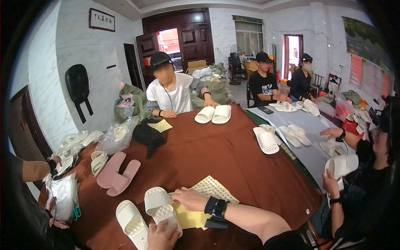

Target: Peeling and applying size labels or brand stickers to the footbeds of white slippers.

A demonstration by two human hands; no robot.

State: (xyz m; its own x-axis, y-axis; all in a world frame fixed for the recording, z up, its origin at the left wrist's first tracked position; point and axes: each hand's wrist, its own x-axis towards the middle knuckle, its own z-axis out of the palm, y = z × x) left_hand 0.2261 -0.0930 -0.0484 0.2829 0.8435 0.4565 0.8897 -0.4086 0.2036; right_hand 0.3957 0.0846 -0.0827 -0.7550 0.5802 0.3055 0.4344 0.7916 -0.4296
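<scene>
Two off-white slippers lie side by side at the front of the table: a left one (132, 221) and a right one (156, 202). My left hand (163, 236) grips the right slipper near its heel end. My right hand (191, 200), with a black band on its wrist, reaches in from the right. Its fingers are bent together beside that slipper's strap, and I cannot make out what is between them. Under and behind this hand lie a yellow backing sheet (189, 217) and a sheet of small stickers (212, 188).
Pink slippers (118, 174), a black cloth bag (149, 139) and teal scissors (76, 211) are to the left. Across the brown-covered table (200, 154), a co-worker touches white slippers (221, 114). Other people handle slippers at the left edge and at the grey table (300, 121) on the right.
</scene>
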